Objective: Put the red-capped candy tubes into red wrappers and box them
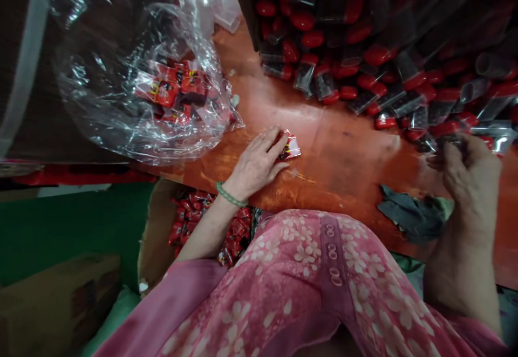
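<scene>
My left hand [259,163] rests on the orange-red tabletop, its fingers closed over a small red printed card piece [292,146] with a white flap. The fingers cover part of that piece. On the right, my right hand [471,171] is at the lower edge of a heap of clear plastic containers with red caps [408,79]. Its fingers are curled together and slightly blurred, and what they hold is not clear. A green bead bracelet [231,195] circles my left wrist.
A clear plastic bag [162,136] with red printed pieces [178,90] lies at upper left. Below my left forearm, a cardboard box [156,227] contains many red pieces [238,233]. A dark cloth [413,214] lies near the table's front edge. Another carton [60,297] stands at lower left.
</scene>
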Demonstrator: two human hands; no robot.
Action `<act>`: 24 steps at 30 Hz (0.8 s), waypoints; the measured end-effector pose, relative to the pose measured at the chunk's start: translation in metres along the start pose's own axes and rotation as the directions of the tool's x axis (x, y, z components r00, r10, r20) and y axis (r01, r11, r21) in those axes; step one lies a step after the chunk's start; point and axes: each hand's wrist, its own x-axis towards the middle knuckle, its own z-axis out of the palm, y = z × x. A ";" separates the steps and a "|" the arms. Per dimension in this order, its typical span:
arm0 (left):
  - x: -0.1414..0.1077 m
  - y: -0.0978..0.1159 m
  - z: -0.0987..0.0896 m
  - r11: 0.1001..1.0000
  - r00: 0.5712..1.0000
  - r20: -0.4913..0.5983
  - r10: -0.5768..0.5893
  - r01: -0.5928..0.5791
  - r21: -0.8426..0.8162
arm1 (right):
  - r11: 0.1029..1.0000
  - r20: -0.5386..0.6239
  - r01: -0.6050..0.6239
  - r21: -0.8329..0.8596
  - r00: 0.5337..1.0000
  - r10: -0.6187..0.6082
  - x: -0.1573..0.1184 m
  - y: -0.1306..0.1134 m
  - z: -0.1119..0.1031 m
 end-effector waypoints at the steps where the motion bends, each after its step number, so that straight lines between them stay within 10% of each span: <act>1: 0.000 0.000 0.005 1.000 1.000 -0.016 -0.012 0.012 0.000 | 0.971 0.018 -0.063 0.232 0.998 0.060 -0.005 -0.003 -0.001; 4: -0.001 0.003 0.015 1.000 0.997 -0.073 -0.026 0.026 -0.002 | 0.671 0.127 -0.151 0.726 0.988 0.084 -0.023 -0.027 0.004; 9: -0.005 0.005 0.021 0.999 0.966 -0.255 -0.028 0.039 0.037 | 0.380 0.476 -0.437 0.815 0.880 -0.009 -0.055 -0.089 0.040; 12: -0.002 0.006 0.024 0.997 0.939 -0.339 -0.064 0.070 0.008 | 0.375 0.583 -0.500 0.781 0.799 -0.147 -0.061 -0.113 0.072; 19: 0.003 0.008 0.021 0.981 0.892 -0.417 -0.177 0.125 -0.149 | 0.625 0.515 -0.232 0.745 0.796 -0.318 -0.049 -0.142 0.120; 24: 0.002 0.017 0.011 0.974 0.848 -0.508 -0.150 0.039 -0.222 | 0.585 0.473 -0.129 0.801 0.735 -0.486 -0.050 -0.169 0.133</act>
